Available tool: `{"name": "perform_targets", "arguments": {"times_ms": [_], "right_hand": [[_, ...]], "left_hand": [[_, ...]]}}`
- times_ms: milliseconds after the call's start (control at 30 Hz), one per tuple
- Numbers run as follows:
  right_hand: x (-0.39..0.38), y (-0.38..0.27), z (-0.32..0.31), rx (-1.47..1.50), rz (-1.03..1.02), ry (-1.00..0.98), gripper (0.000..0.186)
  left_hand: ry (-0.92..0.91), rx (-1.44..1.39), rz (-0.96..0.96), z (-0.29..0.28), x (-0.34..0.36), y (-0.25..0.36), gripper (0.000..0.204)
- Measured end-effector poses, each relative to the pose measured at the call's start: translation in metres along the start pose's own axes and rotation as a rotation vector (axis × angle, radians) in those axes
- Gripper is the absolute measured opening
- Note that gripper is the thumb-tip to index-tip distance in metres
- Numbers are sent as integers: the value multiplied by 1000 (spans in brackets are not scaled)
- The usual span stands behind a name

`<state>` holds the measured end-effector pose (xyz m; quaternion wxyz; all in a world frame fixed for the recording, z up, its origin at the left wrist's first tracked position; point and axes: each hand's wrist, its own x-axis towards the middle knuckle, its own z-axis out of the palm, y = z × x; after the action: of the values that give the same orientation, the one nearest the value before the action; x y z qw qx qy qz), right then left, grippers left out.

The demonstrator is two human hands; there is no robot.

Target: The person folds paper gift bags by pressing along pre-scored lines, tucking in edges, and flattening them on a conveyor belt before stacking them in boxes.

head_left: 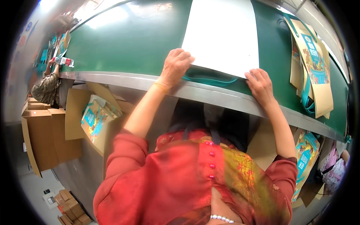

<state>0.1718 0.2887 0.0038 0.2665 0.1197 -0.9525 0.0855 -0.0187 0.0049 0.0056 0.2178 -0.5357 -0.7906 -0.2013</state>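
Evidently, 2 bare hands are at the near corners of a white panel (225,37), perhaps paper or the back of a flat bag, lying on a green surface (142,41) close to its near edge. The left hand (177,65) is half closed, fingers bunched over the panel's near left corner. The right hand (259,85) is a little more open, its bent fingertips on the near right corner. Whether either hand pinches the panel or only presses it, I cannot tell.

A teal strap (212,80) curves out between the panel's near side and the surface's near edge. It could get trapped or ruck up if the panel is pressed down over it. Uneven pulling at the 2 corners might skew or crease the panel, and a strong pull could bring it over the metal trim (232,98) along the near edge.

Toward the surface's right end, printed kraft bags (318,69) with teal handles lie overlapping; a knock from the right arm might spread them.

Past the left end, a co-worker in patterned clothing (47,89) has an arm near a clear bottle (64,62). Below the near edge, at left, an open carton (75,118) holds more printed bags; a brown box (52,138) stands beyond it, and smaller boxes (71,206) sit on the pale floor.
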Motion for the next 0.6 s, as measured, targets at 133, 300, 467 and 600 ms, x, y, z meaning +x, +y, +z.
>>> {"name": "perform_targets", "arguments": {"times_ms": [133,300,467,600], "right_hand": [[4,8,19,-66,-43,-20,16],[3,11,23,-16,-9,-2,12],[12,16,17,191,112,-45,2],[21,26,15,354,273,-220,6]], "left_hand": [[-88,-71,25,9,1,-6,17],[-34,-144,91,8,3,-9,11],[-123,-203,81,10,4,-13,4],[-213,-390,-105,22,14,-24,12]]}}
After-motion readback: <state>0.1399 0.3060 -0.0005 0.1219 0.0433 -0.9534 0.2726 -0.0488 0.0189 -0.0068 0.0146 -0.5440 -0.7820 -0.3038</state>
